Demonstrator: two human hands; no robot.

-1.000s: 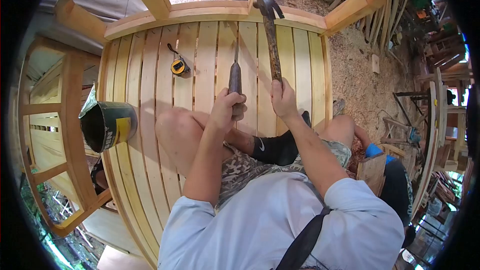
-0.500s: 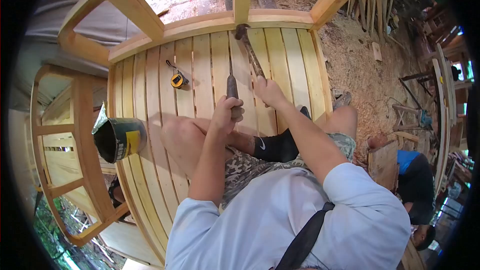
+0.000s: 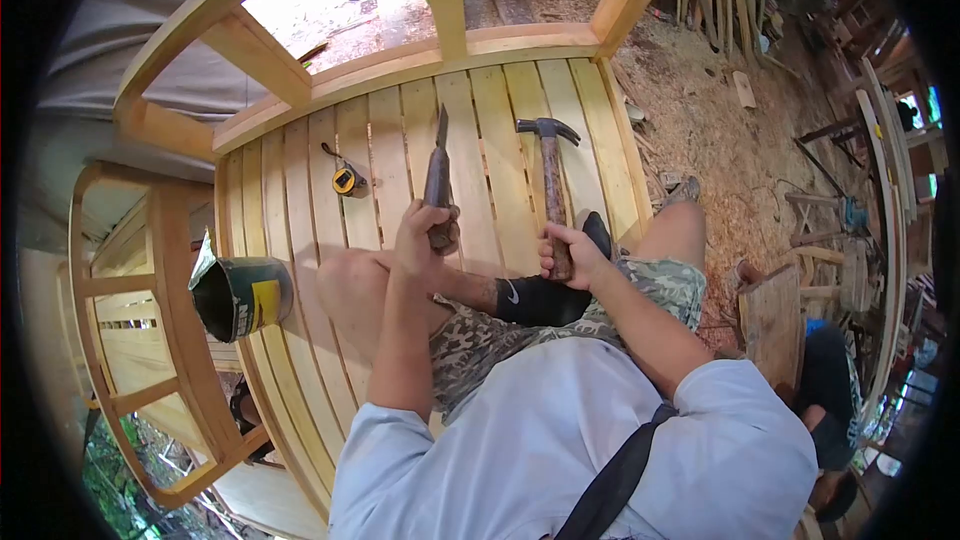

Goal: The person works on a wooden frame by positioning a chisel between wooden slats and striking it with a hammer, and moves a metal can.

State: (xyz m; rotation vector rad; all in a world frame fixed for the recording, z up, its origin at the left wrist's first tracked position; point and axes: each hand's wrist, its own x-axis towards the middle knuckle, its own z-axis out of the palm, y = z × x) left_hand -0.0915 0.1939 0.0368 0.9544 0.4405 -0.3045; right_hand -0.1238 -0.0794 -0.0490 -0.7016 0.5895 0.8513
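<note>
My left hand (image 3: 424, 236) is wrapped round the dark handle of a chisel (image 3: 437, 175), whose blade points away from me, over the slats. In my right hand (image 3: 578, 258) is a claw hammer (image 3: 552, 175), gripped low on its worn handle with the head at the far end. Both tools are apart from each other, above the slatted wooden bench seat (image 3: 385, 140) on which I sit cross-legged. A yellow and black tape measure (image 3: 345, 180) lies on the slats to the left of the chisel.
A dark can (image 3: 270, 297) with a yellow label stands at the seat's left edge. The bench's wooden frame (image 3: 480, 42) rises at the far side. Another wooden frame (image 3: 165, 310) is at the left. Sawdust covers the ground (image 3: 700, 150); a person (image 3: 830, 380) is at lower right.
The hammer has come back towards me, its head leaving the frame's rail. The chisel has been drawn back and lifted, its blade now away from the rail. The view has shifted slightly.
</note>
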